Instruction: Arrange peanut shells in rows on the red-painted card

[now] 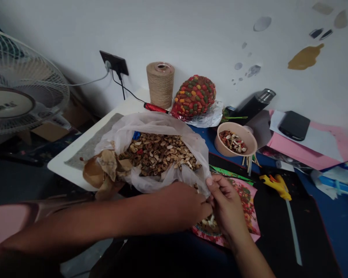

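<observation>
A translucent plastic bag (150, 123) lies wide open, filled with dry brown pieces (159, 152) that look like seed or nut shells. At the bag's lower right corner, my right hand (227, 204) pinches the plastic between thumb and fingers. My left hand (190, 204) reaches across the front of the bag, its fingers curled close against my right hand; what they hold is hidden. Under both hands is a pink and red floral-printed sheet (251, 210), with pale shell pieces (208, 223) on a round part of it.
Behind the bag stand a twine spool (161, 85) and a colourful bumpy ball (194, 96). To the right are a pink bowl (236, 148) of shells, a black flask (253, 104) and a yellow glue gun (277, 187). Crumpled brown paper (106, 168) and a fan (20, 88) are left.
</observation>
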`<move>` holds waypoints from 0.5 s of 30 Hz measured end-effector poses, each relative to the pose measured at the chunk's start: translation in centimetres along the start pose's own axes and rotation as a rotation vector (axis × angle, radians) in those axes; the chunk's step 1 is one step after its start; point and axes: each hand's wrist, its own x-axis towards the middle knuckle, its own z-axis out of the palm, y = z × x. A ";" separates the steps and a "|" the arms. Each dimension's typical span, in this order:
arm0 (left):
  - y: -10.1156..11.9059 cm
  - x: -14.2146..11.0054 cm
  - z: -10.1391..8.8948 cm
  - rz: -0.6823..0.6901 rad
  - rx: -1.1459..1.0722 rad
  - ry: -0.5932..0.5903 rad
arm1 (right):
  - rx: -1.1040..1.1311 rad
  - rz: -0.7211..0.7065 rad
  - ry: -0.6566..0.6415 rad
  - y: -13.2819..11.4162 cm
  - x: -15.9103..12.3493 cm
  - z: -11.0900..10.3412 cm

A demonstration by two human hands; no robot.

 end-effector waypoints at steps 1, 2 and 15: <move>0.1 0.4 0.6 0.009 0.013 0.022 | -0.008 0.003 0.003 -0.1 -0.1 -0.1; 0.1 0.6 0.9 0.015 0.003 0.032 | -0.011 0.005 0.008 -0.2 -0.1 -0.2; -10.8 -5.5 -5.5 -0.794 0.113 0.040 | 0.039 -0.014 0.020 0.1 0.0 0.0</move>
